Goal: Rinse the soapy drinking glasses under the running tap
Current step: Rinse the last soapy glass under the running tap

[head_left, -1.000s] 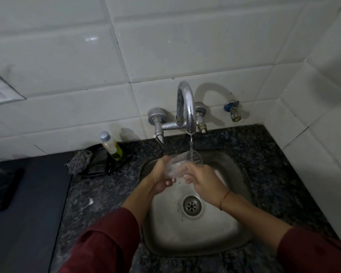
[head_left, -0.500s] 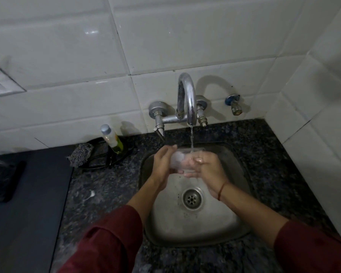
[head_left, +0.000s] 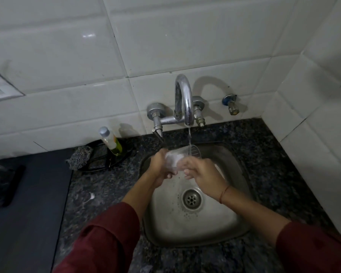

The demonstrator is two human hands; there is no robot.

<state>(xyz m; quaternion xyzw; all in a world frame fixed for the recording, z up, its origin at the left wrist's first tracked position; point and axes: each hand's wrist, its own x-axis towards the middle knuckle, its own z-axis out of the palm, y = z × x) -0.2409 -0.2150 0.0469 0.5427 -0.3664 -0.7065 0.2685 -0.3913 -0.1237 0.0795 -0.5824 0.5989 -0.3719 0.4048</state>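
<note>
A clear drinking glass (head_left: pixel 182 155) lies tilted over the steel sink (head_left: pixel 232 219), its mouth turned up and to the right. The chrome tap (head_left: pixel 184 99) sends a thin stream of water (head_left: pixel 189 134) onto the rim of the glass. My left hand (head_left: pixel 158 169) grips the base end of the glass from the left. My right hand (head_left: pixel 202 175) holds its body from the right, fingers curled round it. Both hands are a little blurred.
A small bottle of yellow-green liquid (head_left: pixel 111 139) stands in a black holder (head_left: pixel 100 160) with a grey scrubber (head_left: pixel 80 157) left of the sink. A small valve (head_left: pixel 231 105) sticks out of the tiled wall at right. Dark speckled counter (head_left: pixel 274 164) surrounds the sink; the drain (head_left: pixel 192 198) is open.
The glass has tipped back so its mouth faces the stream again, after both hands had closed over it half a second ago. The hands stayed under the tap.
</note>
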